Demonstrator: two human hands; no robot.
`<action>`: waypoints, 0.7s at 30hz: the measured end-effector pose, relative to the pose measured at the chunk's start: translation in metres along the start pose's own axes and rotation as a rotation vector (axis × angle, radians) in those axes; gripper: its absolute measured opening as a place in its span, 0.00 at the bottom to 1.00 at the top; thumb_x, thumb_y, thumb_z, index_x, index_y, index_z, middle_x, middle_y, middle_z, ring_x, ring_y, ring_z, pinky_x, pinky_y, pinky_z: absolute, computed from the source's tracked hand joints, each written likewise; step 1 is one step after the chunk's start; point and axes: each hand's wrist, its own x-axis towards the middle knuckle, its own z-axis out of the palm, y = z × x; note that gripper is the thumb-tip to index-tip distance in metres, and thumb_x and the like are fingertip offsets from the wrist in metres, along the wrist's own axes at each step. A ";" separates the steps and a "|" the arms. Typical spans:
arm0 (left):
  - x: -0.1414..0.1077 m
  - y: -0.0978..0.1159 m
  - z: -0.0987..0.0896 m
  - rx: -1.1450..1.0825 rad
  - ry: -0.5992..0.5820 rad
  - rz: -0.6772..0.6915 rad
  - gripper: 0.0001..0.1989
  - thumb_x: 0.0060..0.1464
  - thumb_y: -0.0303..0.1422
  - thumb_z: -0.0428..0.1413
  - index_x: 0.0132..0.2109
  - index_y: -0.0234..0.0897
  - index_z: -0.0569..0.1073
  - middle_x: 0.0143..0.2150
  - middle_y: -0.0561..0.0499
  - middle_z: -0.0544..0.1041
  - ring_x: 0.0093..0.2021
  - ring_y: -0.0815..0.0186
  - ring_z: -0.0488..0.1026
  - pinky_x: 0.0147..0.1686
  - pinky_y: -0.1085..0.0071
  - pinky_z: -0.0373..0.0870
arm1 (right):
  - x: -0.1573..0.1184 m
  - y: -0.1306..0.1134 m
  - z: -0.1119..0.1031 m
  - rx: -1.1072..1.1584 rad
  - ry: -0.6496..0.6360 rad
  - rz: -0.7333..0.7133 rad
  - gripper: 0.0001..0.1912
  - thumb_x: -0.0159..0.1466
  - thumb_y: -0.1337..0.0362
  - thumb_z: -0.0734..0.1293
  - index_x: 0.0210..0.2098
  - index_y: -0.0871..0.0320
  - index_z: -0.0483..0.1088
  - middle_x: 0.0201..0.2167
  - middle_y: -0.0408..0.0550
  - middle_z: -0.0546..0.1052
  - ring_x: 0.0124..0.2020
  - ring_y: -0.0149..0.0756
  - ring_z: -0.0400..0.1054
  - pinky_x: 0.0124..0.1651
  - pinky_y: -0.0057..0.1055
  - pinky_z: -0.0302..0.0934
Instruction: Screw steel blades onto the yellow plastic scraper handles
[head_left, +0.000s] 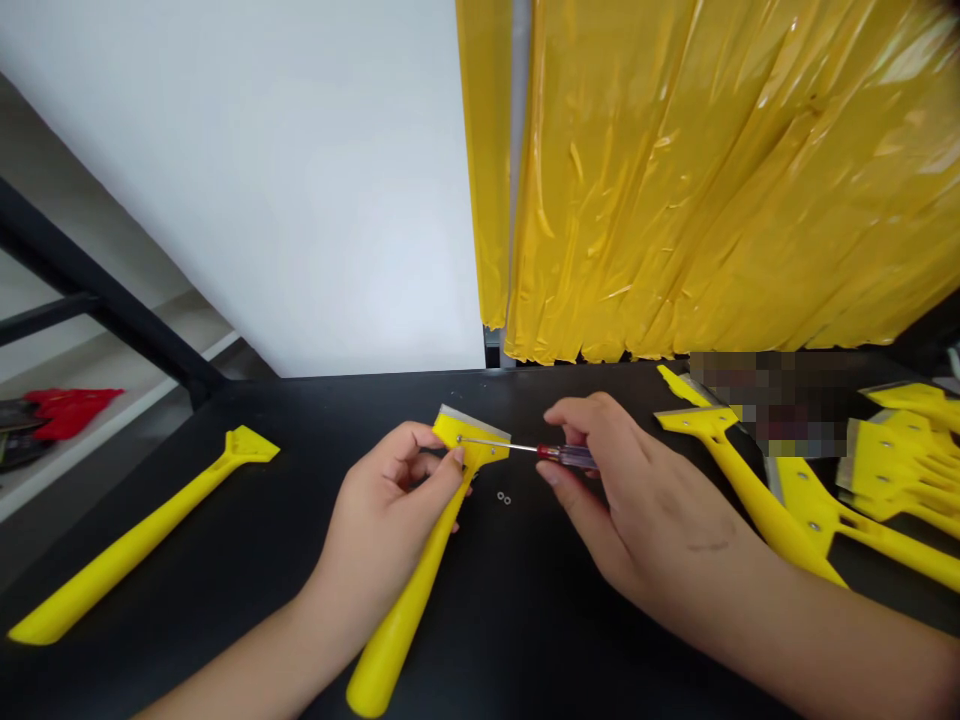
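Observation:
My left hand [397, 490] grips a yellow scraper [409, 625] just below its head, thumb on the near face. A metal blade runs along the head's top edge, and the long handle slants down toward me. In my right hand [630, 480] is a screwdriver [566, 456] with a translucent purple and red handle, held between thumb and fingers. Its thin shaft points left across the scraper head, and the tip meets a screw [460, 439] at the head's left side. Two small metal nuts or washers [504, 498] lie on the black table beside the scraper.
Another yellow scraper [135, 560] without a visible blade lies at the left. Several yellow scrapers [892, 465] with blades are piled at the right. Behind the black table [247, 610] stand a white panel [300, 180] and crinkled yellow plastic sheeting [712, 180].

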 end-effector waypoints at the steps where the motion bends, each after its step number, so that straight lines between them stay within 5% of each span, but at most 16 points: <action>1: 0.000 0.000 0.000 -0.001 0.004 -0.003 0.11 0.61 0.43 0.64 0.39 0.43 0.74 0.30 0.54 0.79 0.31 0.62 0.78 0.26 0.72 0.74 | 0.000 0.000 0.001 0.013 -0.017 0.011 0.02 0.75 0.65 0.60 0.47 0.54 0.63 0.38 0.46 0.74 0.33 0.39 0.73 0.33 0.35 0.61; 21: 0.002 -0.001 0.001 0.023 0.015 -0.006 0.11 0.60 0.43 0.64 0.39 0.43 0.75 0.29 0.53 0.80 0.31 0.62 0.79 0.26 0.73 0.73 | 0.000 0.002 0.003 0.112 -0.115 0.066 0.06 0.75 0.62 0.60 0.41 0.54 0.66 0.29 0.41 0.73 0.26 0.34 0.69 0.29 0.31 0.57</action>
